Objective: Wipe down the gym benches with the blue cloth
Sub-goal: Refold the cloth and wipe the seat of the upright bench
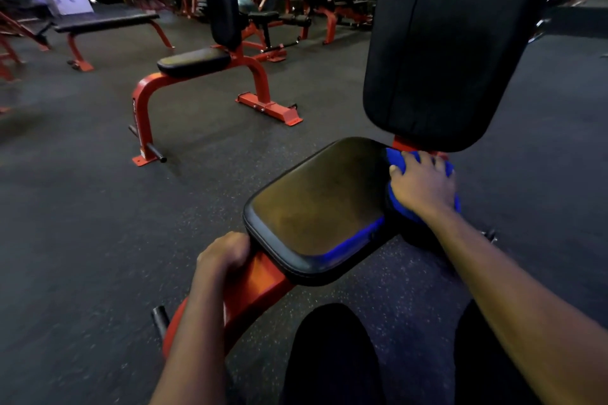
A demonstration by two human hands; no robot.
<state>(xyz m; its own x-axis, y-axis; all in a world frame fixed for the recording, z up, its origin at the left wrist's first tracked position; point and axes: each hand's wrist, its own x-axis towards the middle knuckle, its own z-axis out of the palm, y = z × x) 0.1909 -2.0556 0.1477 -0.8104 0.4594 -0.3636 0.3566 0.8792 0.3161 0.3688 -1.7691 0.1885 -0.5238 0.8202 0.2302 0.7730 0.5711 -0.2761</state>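
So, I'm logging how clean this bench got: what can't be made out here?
Head view only:
blue cloth: mostly covered by the right hand.
backrest: top cut off by the upper edge.
left hand: fingertips hidden, curled round the red frame.
far benches: blurred, surfaces unreadable.

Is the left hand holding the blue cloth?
No, the right hand holds the blue cloth; the left hand grips the red frame.

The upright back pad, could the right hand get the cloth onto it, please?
Probably yes: the right hand holds the blue cloth at the rear edge of the seat pad, just below the back pad, with nothing between.
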